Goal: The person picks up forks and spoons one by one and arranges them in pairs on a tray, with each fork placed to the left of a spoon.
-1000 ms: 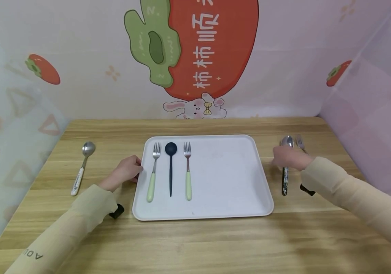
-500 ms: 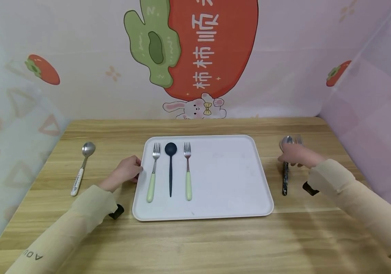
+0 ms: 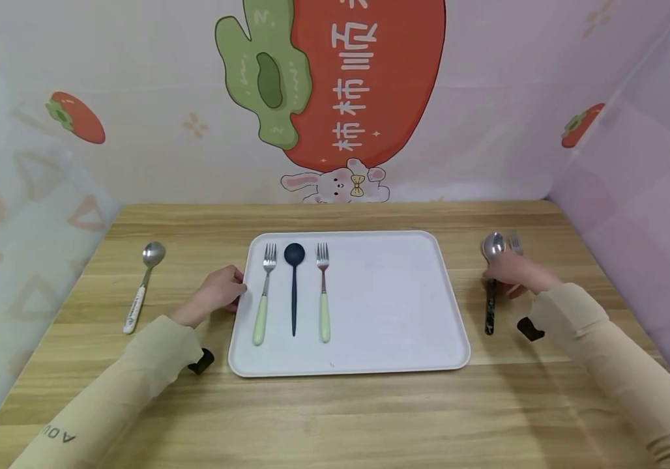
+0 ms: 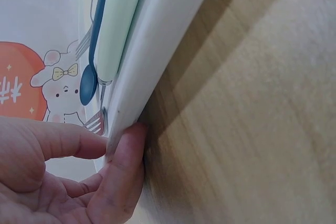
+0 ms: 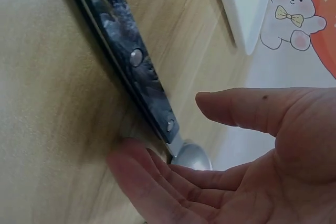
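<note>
My left hand (image 3: 218, 290) pinches the left rim of the white tray (image 3: 393, 299). In the left wrist view the thumb and forefinger (image 4: 126, 156) meet on that rim. On the right, my right hand (image 3: 511, 268) is over a spoon (image 3: 490, 309) with a dark patterned handle and a metal bowl. The right wrist view has the thumb (image 5: 231, 109) apart from the handle, with the fingers on its other side near the neck. Whether they touch it I cannot tell. Just right of that spoon lies a metal fork (image 3: 515, 243), its lower part hidden by the hand.
The tray holds a green-handled fork (image 3: 260, 319), a black spoon (image 3: 294, 254) and a second green-handled fork (image 3: 324, 319), side by side on its left half. A white-handled spoon (image 3: 134, 309) lies on the wooden table (image 3: 335, 417) at far left. Patterned walls enclose the back and sides.
My right hand has shifted slightly right and settled lower around the spoon, leaving its bowl more visible than half a second ago. The left hand and tray have stayed put.
</note>
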The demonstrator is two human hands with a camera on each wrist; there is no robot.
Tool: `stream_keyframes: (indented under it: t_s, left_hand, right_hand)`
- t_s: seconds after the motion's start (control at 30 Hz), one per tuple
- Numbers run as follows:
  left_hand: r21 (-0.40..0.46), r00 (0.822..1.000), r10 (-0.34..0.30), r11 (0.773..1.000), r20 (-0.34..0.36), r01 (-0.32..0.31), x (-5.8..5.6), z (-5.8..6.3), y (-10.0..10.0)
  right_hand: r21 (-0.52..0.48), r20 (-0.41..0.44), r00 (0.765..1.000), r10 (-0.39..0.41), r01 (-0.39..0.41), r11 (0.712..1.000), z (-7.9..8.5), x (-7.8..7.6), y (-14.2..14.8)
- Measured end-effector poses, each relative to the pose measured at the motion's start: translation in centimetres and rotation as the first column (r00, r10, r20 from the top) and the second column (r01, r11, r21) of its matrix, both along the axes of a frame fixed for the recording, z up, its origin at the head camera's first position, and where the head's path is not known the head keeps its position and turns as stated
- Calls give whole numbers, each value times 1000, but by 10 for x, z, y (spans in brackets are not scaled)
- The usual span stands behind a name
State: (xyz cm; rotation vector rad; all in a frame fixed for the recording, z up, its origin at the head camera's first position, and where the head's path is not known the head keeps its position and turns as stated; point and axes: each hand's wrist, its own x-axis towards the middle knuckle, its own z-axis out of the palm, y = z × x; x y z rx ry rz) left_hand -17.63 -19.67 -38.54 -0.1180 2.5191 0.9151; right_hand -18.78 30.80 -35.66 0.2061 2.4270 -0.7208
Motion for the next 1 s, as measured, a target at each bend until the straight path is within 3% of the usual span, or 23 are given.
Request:
stream_keyframes:
  t_s: [0.33, 0.73, 1.0]
  left_hand:
    - [7, 1000, -1, 1000, -3, 1, -2, 0, 1]
    - [14, 1000, 0, 1000, -15, 1, 1, 1, 2]
    - [7, 1000, -7, 1000, -10, 8, 2, 2, 2]
  right_hand:
    - [-6, -73, 996, -45, 45, 999, -11, 0, 3]
    - [22, -65, 995, 77, -76, 997, -11, 3, 0]
    - [-10, -61, 994, 86, -87, 996, -6, 7, -11]
